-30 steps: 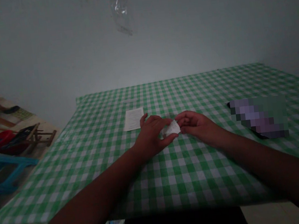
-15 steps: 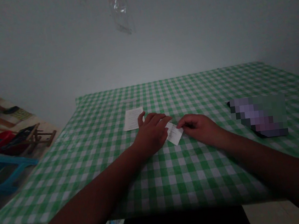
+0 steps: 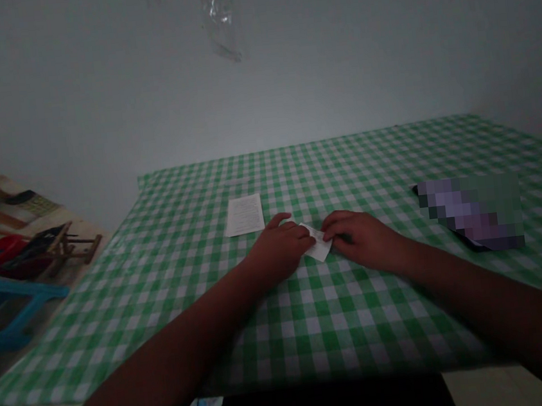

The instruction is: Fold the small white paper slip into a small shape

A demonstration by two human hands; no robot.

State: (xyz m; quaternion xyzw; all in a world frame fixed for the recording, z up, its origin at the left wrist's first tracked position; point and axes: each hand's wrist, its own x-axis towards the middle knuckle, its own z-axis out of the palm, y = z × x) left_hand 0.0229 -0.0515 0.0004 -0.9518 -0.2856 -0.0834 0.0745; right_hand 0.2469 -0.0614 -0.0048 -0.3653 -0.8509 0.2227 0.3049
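Observation:
A small white piece of paper point(image 3: 317, 252) with faint print lies on the checked tablecloth between my hands. My left hand point(image 3: 280, 248) is closed at its left side, fingertips on the paper and partly covering it. At the right edge, my right hand point(image 3: 359, 237) pinches the paper between thumb and fingers. Beyond my left hand, a larger printed sheet point(image 3: 244, 215) lies flat, touched by neither hand.
The green-and-white tablecloth point(image 3: 375, 321) covers the table up to the wall. A dark flat object, blurred out point(image 3: 470, 214), lies at the right. A blue plastic stool point(image 3: 14, 294) and a red basin point(image 3: 2, 250) stand on the floor at left.
My left fingers have curled in and drawn down onto the paper, uncovering more of the larger sheet. My right fingers have moved slightly further over the paper's right edge.

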